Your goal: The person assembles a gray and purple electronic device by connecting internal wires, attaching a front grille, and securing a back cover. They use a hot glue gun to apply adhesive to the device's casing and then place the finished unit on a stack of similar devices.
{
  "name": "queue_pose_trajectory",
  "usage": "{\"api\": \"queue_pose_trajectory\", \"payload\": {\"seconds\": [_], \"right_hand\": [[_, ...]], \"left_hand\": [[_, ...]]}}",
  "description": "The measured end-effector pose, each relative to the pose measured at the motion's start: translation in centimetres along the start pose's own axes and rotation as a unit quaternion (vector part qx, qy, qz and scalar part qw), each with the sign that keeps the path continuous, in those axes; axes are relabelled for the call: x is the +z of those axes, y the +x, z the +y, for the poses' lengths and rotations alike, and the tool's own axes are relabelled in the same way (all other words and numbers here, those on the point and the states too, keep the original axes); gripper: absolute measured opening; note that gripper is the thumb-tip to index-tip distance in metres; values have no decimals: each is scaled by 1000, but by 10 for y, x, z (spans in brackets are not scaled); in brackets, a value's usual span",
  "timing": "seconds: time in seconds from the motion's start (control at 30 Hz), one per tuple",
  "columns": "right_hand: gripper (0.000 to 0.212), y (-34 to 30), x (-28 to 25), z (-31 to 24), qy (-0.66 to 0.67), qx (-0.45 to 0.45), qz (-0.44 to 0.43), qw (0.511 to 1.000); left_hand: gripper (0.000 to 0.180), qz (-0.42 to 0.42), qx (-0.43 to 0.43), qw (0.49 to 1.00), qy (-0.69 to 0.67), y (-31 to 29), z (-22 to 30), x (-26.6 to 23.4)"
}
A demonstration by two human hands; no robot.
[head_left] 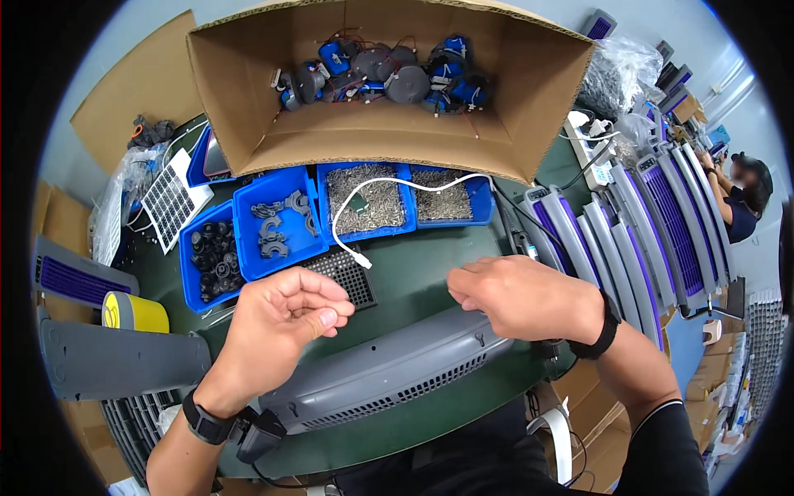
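Lying across the green table (434,252): grey casing (389,368) | left hand (294,310): half curled near casing's left part, thumb close to fingers, cannot tell if holding anything | right hand (517,289): curled at casing's right end, fingertips partly hidden, hold unclear | beyond: white cable (334,220) over blue screw bins (453,221)

1 L hand (281,324), 1 R hand (523,291), 2 bl. screw bins (453,221)
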State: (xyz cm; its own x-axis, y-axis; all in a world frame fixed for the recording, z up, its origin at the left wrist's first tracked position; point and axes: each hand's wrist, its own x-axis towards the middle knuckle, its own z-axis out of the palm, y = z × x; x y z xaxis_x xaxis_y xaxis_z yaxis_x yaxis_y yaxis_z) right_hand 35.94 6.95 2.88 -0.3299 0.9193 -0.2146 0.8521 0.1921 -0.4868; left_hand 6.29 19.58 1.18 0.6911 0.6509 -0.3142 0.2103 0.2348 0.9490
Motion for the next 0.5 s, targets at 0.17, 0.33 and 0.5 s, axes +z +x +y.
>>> {"api": "queue_pose_trajectory", "payload": {"seconds": [0.17,0.33,0.5], "right_hand": [[25,3,-4,0,-31,4,-43,999],[27,2,-9,-3,-28,15,-66,997],[18,-2,-5,-11,-4,-16,15,1000]], "left_hand": [[12,-27,-6,1000,14,-5,-13,-3],[18,-18,-25,999,-25,-7,-12,2],[26,15,-65,991,-116,-14,-2,11]]}}
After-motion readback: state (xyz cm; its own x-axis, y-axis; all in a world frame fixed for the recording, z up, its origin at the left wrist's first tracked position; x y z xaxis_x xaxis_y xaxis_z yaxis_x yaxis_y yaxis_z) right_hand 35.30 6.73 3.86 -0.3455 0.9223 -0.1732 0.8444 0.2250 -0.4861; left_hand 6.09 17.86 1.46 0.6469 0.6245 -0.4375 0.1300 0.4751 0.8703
